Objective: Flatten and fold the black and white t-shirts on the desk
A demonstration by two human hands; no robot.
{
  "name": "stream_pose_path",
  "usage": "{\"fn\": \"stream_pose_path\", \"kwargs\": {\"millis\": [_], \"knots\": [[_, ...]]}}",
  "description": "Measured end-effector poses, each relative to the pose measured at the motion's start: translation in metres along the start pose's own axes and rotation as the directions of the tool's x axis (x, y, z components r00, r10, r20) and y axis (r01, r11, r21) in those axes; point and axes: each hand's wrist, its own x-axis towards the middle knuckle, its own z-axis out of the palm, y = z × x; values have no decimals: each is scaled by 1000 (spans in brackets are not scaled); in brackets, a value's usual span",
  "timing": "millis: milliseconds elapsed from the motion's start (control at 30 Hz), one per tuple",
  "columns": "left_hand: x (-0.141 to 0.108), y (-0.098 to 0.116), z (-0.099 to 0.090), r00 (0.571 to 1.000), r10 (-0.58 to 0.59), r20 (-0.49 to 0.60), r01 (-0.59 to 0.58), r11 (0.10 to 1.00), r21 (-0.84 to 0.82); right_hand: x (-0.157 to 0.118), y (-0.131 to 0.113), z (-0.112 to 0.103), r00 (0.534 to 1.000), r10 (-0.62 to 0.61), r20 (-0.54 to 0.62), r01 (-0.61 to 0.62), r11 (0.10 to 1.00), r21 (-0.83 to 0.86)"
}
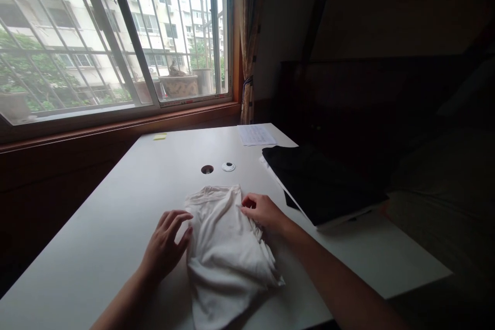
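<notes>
A white cloth garment (224, 247), folded lengthwise and wrinkled, lies on the white table (116, 227) in front of me. Its narrower collar end points away from me, and its right side shows several loose layers. Beside its upper left edge is my left hand (166, 242), fingers curved and apart, fingertips at the cloth, nothing held. At the upper right edge, my right hand (263, 210) has its thumb and fingers pressed together on the fabric.
Black folded cloth (320, 180) with white material under it lies at the right. Farther back are a paper sheet (257, 134), a yellow note (160, 136), a round table hole (207, 169) and its cover (228, 166). A window stands behind.
</notes>
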Motion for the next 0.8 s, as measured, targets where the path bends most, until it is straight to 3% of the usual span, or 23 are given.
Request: {"fn": "stream_pose_path", "kwargs": {"millis": [133,233,300,433,633,733,800], "knots": [[6,18,-7,990,129,57,-129,992,-3,-2,-2,-8,999,-19,32,10,964,264],[18,40,-11,967,204,150,-200,979,-42,-4,-3,-11,996,5,91,-52,852,521],[31,55,-8,955,194,226,-179,980,-83,-6,-5,-8,993,26,112,-93,754,650],[56,77,14,934,161,320,-108,978,-177,-9,-11,2,980,50,193,-185,590,786],[64,81,53,893,222,392,-196,975,-106,-8,-5,8,959,89,267,-279,440,854],[60,76,56,880,239,410,-234,970,-64,-2,4,10,956,115,270,-292,476,829],[58,70,49,889,247,385,-247,968,-50,0,8,11,969,81,232,-230,623,748]]}}
